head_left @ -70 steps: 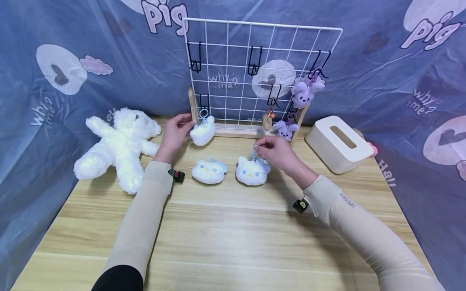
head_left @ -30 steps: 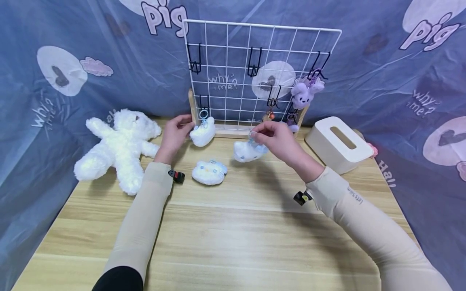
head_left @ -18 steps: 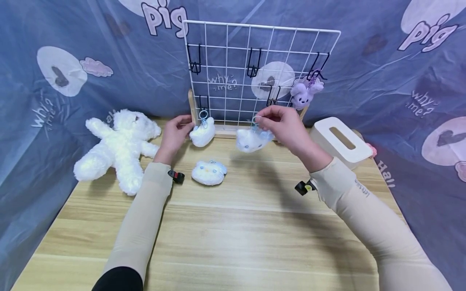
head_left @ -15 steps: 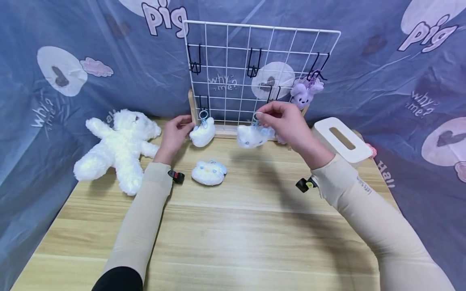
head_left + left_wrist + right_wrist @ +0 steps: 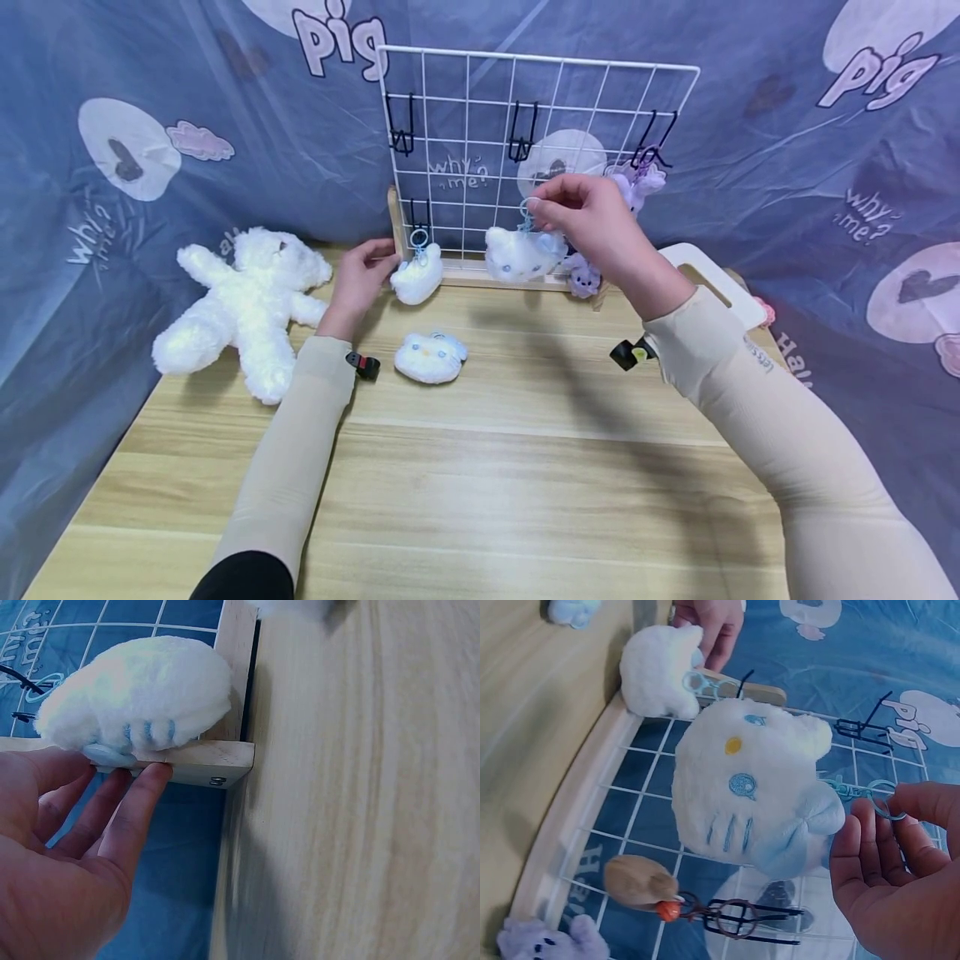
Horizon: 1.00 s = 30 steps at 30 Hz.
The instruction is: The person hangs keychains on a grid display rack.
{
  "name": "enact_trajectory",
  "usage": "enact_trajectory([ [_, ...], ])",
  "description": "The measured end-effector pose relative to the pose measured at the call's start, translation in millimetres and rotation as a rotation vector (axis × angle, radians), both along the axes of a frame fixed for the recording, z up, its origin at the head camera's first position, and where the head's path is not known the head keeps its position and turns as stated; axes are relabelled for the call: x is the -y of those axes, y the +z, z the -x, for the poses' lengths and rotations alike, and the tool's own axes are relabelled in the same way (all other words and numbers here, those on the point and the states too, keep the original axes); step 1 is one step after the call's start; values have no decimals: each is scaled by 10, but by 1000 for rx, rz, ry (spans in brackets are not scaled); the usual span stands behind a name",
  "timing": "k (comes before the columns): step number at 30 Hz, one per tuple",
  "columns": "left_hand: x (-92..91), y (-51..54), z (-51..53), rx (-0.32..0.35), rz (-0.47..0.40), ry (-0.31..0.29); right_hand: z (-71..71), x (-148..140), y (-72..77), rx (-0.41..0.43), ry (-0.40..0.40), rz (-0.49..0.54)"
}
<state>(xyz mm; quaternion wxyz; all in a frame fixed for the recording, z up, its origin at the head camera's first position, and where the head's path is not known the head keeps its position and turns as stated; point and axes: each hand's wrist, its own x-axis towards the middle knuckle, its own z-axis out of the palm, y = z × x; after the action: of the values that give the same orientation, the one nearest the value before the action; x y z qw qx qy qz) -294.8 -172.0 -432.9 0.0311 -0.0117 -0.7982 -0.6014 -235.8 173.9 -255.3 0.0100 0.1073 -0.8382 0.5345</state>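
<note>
My right hand (image 5: 596, 225) pinches the blue key ring of a white cat plush keychain (image 5: 516, 254), which dangles in front of the wire grid rack (image 5: 472, 273). In the right wrist view the cat's face (image 5: 720, 787) and blue bow (image 5: 802, 832) show, and its ring sits between thumb and fingers. My left hand (image 5: 362, 279) holds the rack's wooden side post, fingertips on the wood in the left wrist view. Beside it a second white plush keychain (image 5: 417, 277) hangs from a low black hook. A third cat plush keychain (image 5: 429, 360) lies on the table.
Black hooks (image 5: 522, 133) sit on the grid's upper part. At its right hang purple bunny keychains (image 5: 583, 277) and a brown charm (image 5: 641, 881). A white plush bear (image 5: 247, 312) lies left; a white tissue box (image 5: 738, 300) stands right, partly behind my right arm.
My right hand has lifted the cat plush keychain off the table and raised it up before the grid. The left hand stays at the rack's post.
</note>
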Motion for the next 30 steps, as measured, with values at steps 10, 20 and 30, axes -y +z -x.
enact_trajectory([
  [10, -1, 8, -15, 4, -7, 2, 124, 64, 244, -6, -34, 69],
  [20, -2, 3, -9, -1, -14, 3, 240, 97, 359, 56, -74, 143],
  [30, -3, -5, -10, 2, -18, 6, 270, 125, 390, 53, -70, 178],
])
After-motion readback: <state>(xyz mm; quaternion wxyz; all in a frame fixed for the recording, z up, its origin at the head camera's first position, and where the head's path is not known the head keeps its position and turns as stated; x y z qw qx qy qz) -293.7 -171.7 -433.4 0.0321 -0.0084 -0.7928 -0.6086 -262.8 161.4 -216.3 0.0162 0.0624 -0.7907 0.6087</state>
